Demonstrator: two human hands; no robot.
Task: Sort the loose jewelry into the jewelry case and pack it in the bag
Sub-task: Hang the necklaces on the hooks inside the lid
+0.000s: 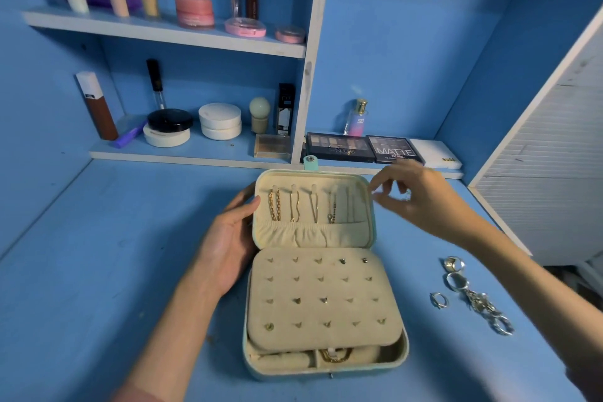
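Note:
A mint jewelry case [372, 232] with cream lining lies open on the blue desk in the head view. Several gold necklaces [295, 206] hang from hooks inside its raised lid. A cream earring panel [323, 300] with a few studs covers the base, and a gold piece [334, 356] shows in the front compartment. My left hand [228, 238] holds the lid's left edge, thumb on the inner rim. My right hand [414, 196] hovers at the lid's upper right corner, fingers loosely curled, blurred. Loose silver rings and a chain [473, 294] lie on the desk to the right.
Shelves behind the case carry cosmetics: jars, tubes, compacts. Eyeshadow palettes [362, 148] and a perfume bottle [356, 119] sit just behind the lid. A white slatted panel [548, 173] leans at the right. No bag is in view.

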